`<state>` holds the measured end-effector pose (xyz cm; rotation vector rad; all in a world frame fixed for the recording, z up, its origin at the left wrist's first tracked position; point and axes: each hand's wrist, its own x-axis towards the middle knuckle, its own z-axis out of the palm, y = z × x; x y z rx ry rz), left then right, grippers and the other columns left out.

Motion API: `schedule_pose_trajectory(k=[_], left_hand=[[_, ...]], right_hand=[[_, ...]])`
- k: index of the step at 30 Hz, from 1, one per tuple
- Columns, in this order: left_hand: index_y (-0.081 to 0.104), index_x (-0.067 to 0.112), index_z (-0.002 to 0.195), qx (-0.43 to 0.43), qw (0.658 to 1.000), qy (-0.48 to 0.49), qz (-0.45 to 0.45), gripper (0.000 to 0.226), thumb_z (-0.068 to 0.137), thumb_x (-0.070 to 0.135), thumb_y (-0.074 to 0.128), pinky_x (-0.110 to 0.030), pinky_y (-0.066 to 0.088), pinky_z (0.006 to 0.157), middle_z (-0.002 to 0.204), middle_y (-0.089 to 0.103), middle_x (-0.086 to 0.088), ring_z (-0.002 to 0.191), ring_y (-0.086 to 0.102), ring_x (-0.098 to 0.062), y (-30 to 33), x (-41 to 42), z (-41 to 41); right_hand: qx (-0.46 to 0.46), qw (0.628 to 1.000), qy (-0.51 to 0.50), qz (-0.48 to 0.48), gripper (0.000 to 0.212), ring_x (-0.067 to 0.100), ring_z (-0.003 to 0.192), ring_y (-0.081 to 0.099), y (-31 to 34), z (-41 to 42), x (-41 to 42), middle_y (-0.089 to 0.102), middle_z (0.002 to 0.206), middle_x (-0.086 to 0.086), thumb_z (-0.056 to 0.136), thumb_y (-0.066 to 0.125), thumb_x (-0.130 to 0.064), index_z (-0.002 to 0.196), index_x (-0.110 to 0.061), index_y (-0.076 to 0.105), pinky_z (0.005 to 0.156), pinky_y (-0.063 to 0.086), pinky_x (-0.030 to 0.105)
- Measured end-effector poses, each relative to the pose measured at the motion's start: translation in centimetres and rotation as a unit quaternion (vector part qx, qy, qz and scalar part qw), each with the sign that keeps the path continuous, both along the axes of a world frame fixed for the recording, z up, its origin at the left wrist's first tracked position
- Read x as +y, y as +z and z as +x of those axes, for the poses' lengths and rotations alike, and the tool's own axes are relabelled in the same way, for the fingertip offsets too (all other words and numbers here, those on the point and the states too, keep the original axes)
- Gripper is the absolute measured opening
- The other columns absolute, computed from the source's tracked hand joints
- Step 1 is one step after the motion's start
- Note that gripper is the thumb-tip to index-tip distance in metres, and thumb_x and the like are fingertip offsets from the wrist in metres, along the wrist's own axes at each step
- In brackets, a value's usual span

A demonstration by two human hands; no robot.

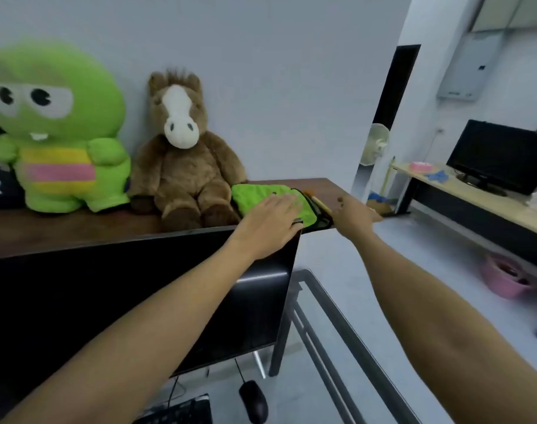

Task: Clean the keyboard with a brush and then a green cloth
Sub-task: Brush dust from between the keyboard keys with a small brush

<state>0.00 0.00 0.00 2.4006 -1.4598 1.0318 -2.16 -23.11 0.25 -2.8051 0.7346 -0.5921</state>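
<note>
Up on the brown shelf, your left hand lies flat on the green cloth; your right hand, fingers loosely spread, hovers at the brush, 3 o'clock of the cloth.

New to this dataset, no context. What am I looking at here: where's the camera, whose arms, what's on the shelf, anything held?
It is one wide-angle picture from a camera worn on a person's head, looking forward and down, so both arms are that person's own. No robot is involved. The left hand lies with straight fingers on a green cloth on a brown shelf behind a dark monitor. The right hand reaches toward a brush beside the cloth; whether it touches it is unclear. Neither hand grips anything yet. A green plush and a horse plush sit on the shelf. The keyboard and a mouse lie below.
</note>
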Motion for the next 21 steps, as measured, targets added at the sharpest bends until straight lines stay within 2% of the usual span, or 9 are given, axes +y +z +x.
schedule_pose_trajectory(k=[2,4,6,8,11,13,15,17,21], left_hand=[[0.062,0.007,0.12,-0.001,0.999,0.016,0.028,0.049,0.091,0.038,0.038,-0.039,0.047,0.1,0.124,0.063,-0.011,0.112,0.061,-0.026,-1.1,0.2,0.4],[0.057,0.008,0.125,-0.056,0.998,0.024,0.033,0.045,0.094,0.035,0.039,-0.037,0.045,0.101,0.122,0.063,-0.007,0.11,0.061,-0.022,-3.3,0.7,0.9],[0.056,0.007,0.127,-0.085,0.996,0.02,0.022,0.041,0.095,0.029,0.042,-0.035,0.046,0.101,0.121,0.064,-0.006,0.109,0.062,-0.02,-3.5,0.8,1.3],[0.057,0.007,0.126,-0.105,0.994,0.022,-0.001,0.037,0.095,0.024,0.045,-0.034,0.047,0.099,0.12,0.065,-0.006,0.108,0.063,-0.019,-3.7,0.6,1.8],[0.059,0.006,0.124,-0.085,0.996,0.016,-0.007,0.035,0.095,0.023,0.048,-0.035,0.049,0.098,0.12,0.066,-0.007,0.107,0.064,-0.02,-3.3,0.8,1.6],[0.061,0.006,0.121,-0.054,0.998,0.013,-0.019,0.036,0.095,0.025,0.045,-0.036,0.05,0.097,0.118,0.067,-0.007,0.106,0.065,-0.021,-2.8,1.0,1.2],[0.064,0.006,0.116,-0.009,0.999,0.006,-0.053,0.035,0.095,0.025,0.043,-0.037,0.049,0.096,0.114,0.069,-0.007,0.103,0.065,-0.023,-2.2,1.4,0.3],[0.065,0.007,0.114,0.027,0.995,0.002,-0.099,0.03,0.094,0.021,0.048,-0.037,0.05,0.092,0.109,0.07,-0.008,0.1,0.065,-0.025,-2.0,2.3,-0.8],[0.064,0.006,0.118,0.053,0.987,0.009,-0.148,0.029,0.094,0.017,0.052,-0.037,0.047,0.095,0.114,0.067,-0.009,0.106,0.061,-0.027,-2.4,5.8,-3.6]], right_hand=[[0.006,1.0,-0.018,-0.005,0.033,0.033,0.113,0.054,-0.8,0.3,0.0,0.06,0.123,0.012,0.096,0.042,-0.021,0.125,-0.011,0.055,0.071,0.036,0.029],[-0.008,0.999,-0.031,-0.01,0.026,0.034,0.103,0.056,-1.9,1.1,-0.3,0.065,0.108,0.013,0.095,0.042,-0.026,0.102,-0.011,0.062,0.076,0.037,0.035],[-0.016,0.999,-0.033,-0.011,0.024,0.034,0.093,0.057,-2.3,1.9,-1.0,0.064,0.093,0.013,0.092,0.046,-0.027,0.08,-0.012,0.06,0.073,0.038,0.036],[-0.013,0.999,-0.032,-0.023,0.025,0.034,0.086,0.057,-2.2,2.4,-1.6,0.062,0.086,0.013,0.091,0.048,-0.025,0.071,-0.013,0.058,0.069,0.036,0.034],[-0.027,0.998,-0.051,-0.017,0.019,0.034,0.086,0.06,-2.0,3.2,-1.8,0.063,0.088,0.014,0.09,0.049,-0.015,0.08,-0.009,0.063,0.069,0.041,0.034],[-0.095,0.991,-0.064,0.066,0.016,0.031,0.087,0.061,-1.6,3.4,-1.2,0.066,0.093,0.013,0.094,0.046,-0.014,0.093,-0.007,0.061,0.068,0.043,0.033],[-0.181,0.963,-0.045,0.194,0.016,0.026,0.089,0.059,-1.0,2.7,0.2,0.066,0.099,0.007,0.098,0.043,-0.02,0.1,-0.01,0.055,0.064,0.043,0.036],[-0.259,0.925,0.009,0.278,0.01,0.024,0.086,0.063,-0.6,1.2,2.6,0.069,0.098,0.005,0.098,0.043,-0.024,0.096,-0.016,0.05,0.071,0.052,0.04],[-0.332,0.881,0.12,0.314,0.005,0.009,0.076,0.065,-0.3,-4.2,9.2,0.069,0.09,-0.005,0.097,0.047,-0.024,0.097,-0.022,0.052,0.071,0.054,0.029]])
